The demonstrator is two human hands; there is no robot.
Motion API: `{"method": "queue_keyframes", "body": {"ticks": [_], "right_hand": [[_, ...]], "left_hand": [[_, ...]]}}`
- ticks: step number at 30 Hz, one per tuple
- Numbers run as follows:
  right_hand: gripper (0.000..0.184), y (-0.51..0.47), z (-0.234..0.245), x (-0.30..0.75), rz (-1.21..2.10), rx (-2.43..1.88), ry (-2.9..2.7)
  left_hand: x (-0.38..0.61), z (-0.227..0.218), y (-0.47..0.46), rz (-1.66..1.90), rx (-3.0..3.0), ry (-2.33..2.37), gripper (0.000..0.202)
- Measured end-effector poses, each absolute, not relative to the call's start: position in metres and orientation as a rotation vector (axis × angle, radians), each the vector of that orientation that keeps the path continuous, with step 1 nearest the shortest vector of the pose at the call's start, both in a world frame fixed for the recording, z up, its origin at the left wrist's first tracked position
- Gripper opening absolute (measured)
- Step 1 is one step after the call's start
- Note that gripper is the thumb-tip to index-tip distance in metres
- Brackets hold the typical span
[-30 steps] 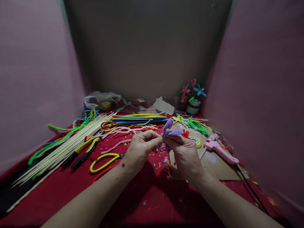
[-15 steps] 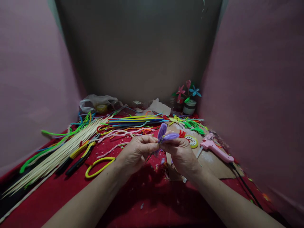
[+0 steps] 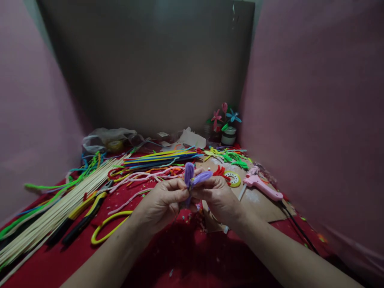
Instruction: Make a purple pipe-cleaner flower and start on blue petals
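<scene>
Both my hands meet over the red table point(image 3: 186, 256) and pinch a small purple pipe-cleaner flower point(image 3: 193, 177). My left hand point(image 3: 163, 202) grips it from the left with thumb and fingers closed near the base. From the right, my right hand point(image 3: 219, 198) holds the same piece, fingers curled under the looped petals. Two purple loops stick up above the fingertips. The stem below is hidden between my hands.
Yellow-handled scissors point(image 3: 109, 226) and pliers point(image 3: 79, 218) lie left of my hands beside a bundle of bamboo sticks point(image 3: 60, 202). Coloured pipe cleaners point(image 3: 159, 158) spread behind. A pink glue gun point(image 3: 261, 186), tape roll point(image 3: 233, 179) and cardboard sheet point(image 3: 267, 204) lie right; finished flowers in a pot point(image 3: 228, 134) stand at the back.
The view has swung, so everything sits further left and lower. My hands have drawn closer to me and kept their hold on the purple flower.
</scene>
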State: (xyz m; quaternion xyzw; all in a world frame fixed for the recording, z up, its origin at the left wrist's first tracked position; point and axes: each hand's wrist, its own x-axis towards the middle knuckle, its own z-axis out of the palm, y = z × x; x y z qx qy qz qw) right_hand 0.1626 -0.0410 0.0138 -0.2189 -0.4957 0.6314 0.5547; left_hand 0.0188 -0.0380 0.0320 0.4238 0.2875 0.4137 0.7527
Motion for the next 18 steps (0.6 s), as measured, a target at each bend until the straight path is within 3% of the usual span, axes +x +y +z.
{"method": "queue_keyframes", "body": {"ticks": [18], "right_hand": [[0.009, -0.051, 0.024, 0.159, 1.625, -0.329, -1.200]], "left_hand": [[0.017, 0.038, -0.049, 1.013, 1.087, 0.637, 0.013]]}}
